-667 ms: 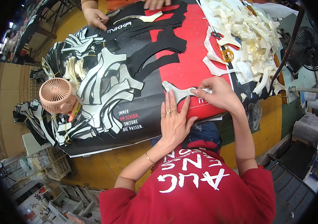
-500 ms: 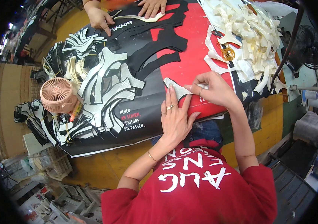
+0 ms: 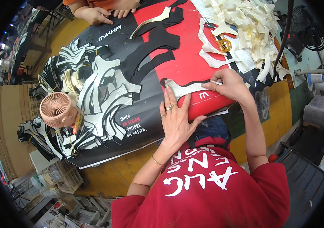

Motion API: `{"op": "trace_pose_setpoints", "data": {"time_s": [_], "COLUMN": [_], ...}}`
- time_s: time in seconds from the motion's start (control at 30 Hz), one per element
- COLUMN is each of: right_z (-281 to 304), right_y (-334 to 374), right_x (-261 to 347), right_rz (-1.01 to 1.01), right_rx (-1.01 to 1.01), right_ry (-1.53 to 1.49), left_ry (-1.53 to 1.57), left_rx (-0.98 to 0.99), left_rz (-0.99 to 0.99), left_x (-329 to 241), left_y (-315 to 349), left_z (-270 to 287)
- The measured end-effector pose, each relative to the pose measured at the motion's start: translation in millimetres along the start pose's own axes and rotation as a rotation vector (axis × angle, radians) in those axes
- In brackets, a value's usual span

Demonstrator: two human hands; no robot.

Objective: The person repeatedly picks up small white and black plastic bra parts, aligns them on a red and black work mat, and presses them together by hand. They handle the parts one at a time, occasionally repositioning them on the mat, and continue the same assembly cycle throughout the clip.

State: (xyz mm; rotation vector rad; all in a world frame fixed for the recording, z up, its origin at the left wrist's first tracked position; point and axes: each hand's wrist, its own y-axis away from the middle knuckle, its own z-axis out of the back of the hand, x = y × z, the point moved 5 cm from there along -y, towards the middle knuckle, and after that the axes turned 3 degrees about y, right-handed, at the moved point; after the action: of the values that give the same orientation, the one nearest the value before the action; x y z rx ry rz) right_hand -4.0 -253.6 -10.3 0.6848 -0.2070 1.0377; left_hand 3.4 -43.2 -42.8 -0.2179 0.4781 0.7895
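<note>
- Head view: the left hand lies spread open, palm down, its fingertips pressing the left part of a white fabric piece.
- The right hand is closed in a pinch, thumb and finger on that piece's right end.
- The white fabric piece lies near the front edge of the black-and-red counter, a dark edge showing along its far side.
- Farther left are white-and-black pieces and a pink fan.
- Yellow rubber bands lie beside cream scraps, right.
- A co-worker's hands rest at the far side.
</note>
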Motion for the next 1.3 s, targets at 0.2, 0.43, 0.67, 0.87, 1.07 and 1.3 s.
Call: {"op": "trace_pose_setpoints", "data": {"time_s": [0.2, 0.43, 0.67, 0.87, 1.07, 1.3], "right_z": [-8.8, -1.4, 16.4, -38.9, -53.9, -55.9], "right_y": [-3.2, 4.3, 17.3, -21.3, -25.7, -12.7], "right_x": [-3.3, 4.1, 40.9, 84.8, 85.6, 79.1], "right_rz": [0.056, 0.069, 0.287, 0.498, 0.573, 0.781], "right_rx": [-0.045, -0.199, -0.462, -0.283, -0.308, -0.487], "right_ry": [-0.051, 0.025, -0.012, -0.024, -0.114, 0.005], "left_ry": [0.029, 0.086, 0.082, 0.027, 0.096, 0.148], "left_rx": [-0.007, -0.026, -0.143, -0.043, -0.191, -0.112], "left_rz": [-0.03, -0.028, -0.006, 0.061, -0.026, -0.23], "left_x": [-1.3, 1.5, 14.3, 17.6, 24.2, 72.3], "left_y": [-1.0, 3.2, 43.8, 47.7, 39.1, -23.2], "left_z": [2.4, 0.6, -3.0, -16.2, 22.6, 41.4]}}
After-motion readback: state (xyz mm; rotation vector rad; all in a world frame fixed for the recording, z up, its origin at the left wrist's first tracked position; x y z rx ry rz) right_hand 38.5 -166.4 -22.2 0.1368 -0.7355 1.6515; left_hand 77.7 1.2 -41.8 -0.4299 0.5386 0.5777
